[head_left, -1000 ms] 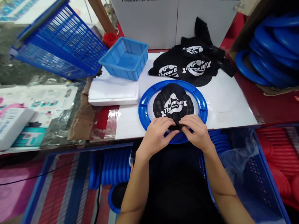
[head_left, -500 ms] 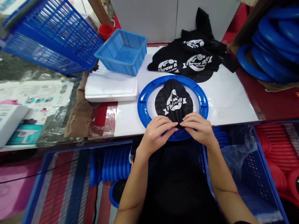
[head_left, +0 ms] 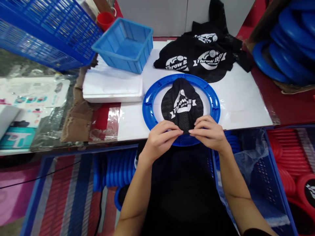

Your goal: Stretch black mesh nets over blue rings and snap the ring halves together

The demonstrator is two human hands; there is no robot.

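A blue plastic ring (head_left: pixel 149 108) with small pegs lies on the white table board, near its front edge. Inside and over it is a round black mesh cloth (head_left: pixel 182 105) printed "Throw Ball", creased and not flat. My left hand (head_left: pixel 163 139) pinches the cloth's near edge between thumb and fingers. Just to its right, my right hand (head_left: pixel 209 134) pinches the same edge. Both hands rest over the near side of the ring, a small gap between their fingertips. Behind the ring lies a pile of black mesh cloths (head_left: pixel 197 55) with the same print.
A light blue bin (head_left: pixel 125 46) sits on white sheets (head_left: pixel 113 85) at the left, beside a blue basket (head_left: pixel 46 32). A box of blue rings (head_left: pixel 287 49) stands at the right. Below the table are crates (head_left: pixel 273 183) and red rings (head_left: pixel 290 154).
My fingertips have drawn slightly apart along the cloth's near edge, and the gathered fold there has spread wider. The view has shifted a little.
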